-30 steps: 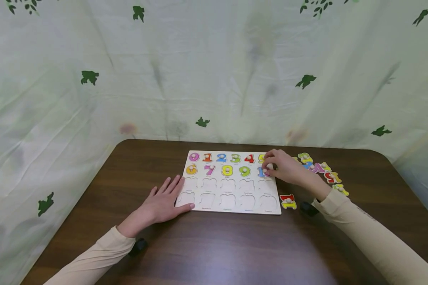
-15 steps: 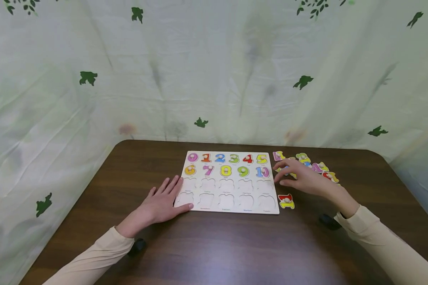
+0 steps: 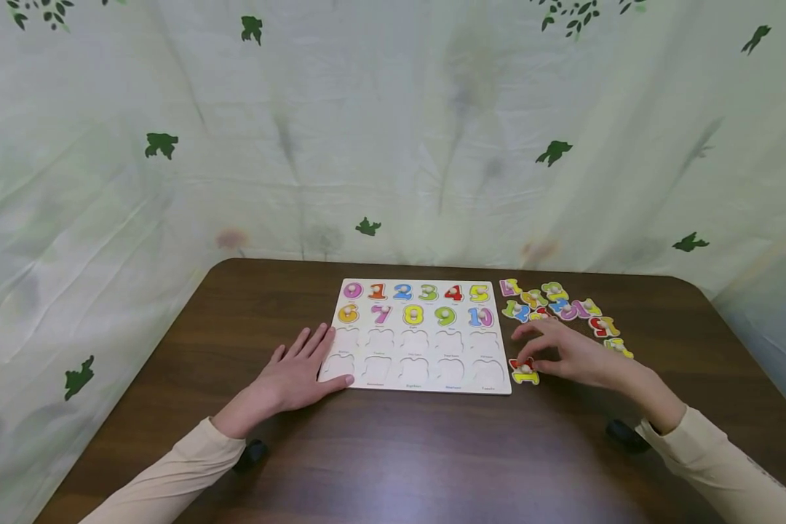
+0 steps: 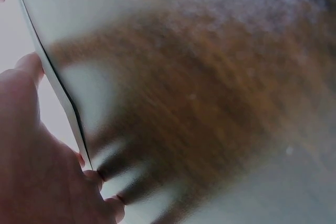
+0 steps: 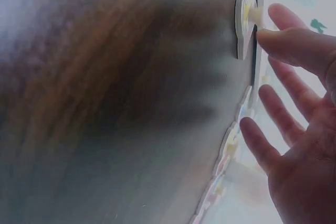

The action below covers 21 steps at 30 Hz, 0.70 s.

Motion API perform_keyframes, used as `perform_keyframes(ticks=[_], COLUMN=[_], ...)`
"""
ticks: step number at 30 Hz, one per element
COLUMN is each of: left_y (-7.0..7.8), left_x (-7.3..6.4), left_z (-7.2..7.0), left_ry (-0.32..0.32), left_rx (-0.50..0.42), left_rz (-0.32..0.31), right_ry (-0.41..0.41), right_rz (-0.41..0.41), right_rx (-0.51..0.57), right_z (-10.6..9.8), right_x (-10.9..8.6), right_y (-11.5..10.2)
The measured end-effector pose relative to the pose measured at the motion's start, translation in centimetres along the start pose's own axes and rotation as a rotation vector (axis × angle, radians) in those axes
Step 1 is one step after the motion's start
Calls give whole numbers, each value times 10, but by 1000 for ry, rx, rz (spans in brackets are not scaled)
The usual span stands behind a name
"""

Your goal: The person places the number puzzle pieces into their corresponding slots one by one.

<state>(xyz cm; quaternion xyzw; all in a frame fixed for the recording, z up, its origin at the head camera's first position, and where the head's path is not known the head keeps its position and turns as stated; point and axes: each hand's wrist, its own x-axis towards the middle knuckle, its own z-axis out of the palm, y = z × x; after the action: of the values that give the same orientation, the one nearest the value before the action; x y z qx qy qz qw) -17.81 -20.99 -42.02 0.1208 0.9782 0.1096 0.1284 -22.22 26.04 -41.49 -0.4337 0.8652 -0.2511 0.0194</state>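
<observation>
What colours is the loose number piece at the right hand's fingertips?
The number piece is red and yellow with a pale edge; it shows best in the head view.

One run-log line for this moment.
left hand: rests on puzzle board; right hand: at red-yellow piece, not gripping; lower two rows: unfilled

Head view: from above tabletop's (image 3: 419,451) near edge, faces fwd & down; widest, farthest off; gets far edge, both far corners, cloth backdrop (image 3: 393,131) beyond. L wrist view: low, v. close to tabletop, rolled sideways, faces L hand (image 3: 298,370) & board's (image 3: 396,327) left edge. R wrist view: also low, close, rolled; faces R hand (image 3: 563,353) & piece (image 3: 525,378) by board's near R corner. Head + L wrist share L hand, board edge; head + R wrist share R hand, piece.
</observation>
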Motion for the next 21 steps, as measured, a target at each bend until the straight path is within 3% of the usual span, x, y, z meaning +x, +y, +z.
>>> perform_keyframes(ticks=[9,21], left_y=[1,5], left_x=[0,-4], left_z=[-1,-6], left_ry=[-9,-12], left_rx=[12,23], left_rz=[-15,-17], right_ry=[-36,59], right_rz=[28,102], right_rx=[-39,-73], right_z=[3,7], right_x=[-2,-6], right_y=[-3,-4])
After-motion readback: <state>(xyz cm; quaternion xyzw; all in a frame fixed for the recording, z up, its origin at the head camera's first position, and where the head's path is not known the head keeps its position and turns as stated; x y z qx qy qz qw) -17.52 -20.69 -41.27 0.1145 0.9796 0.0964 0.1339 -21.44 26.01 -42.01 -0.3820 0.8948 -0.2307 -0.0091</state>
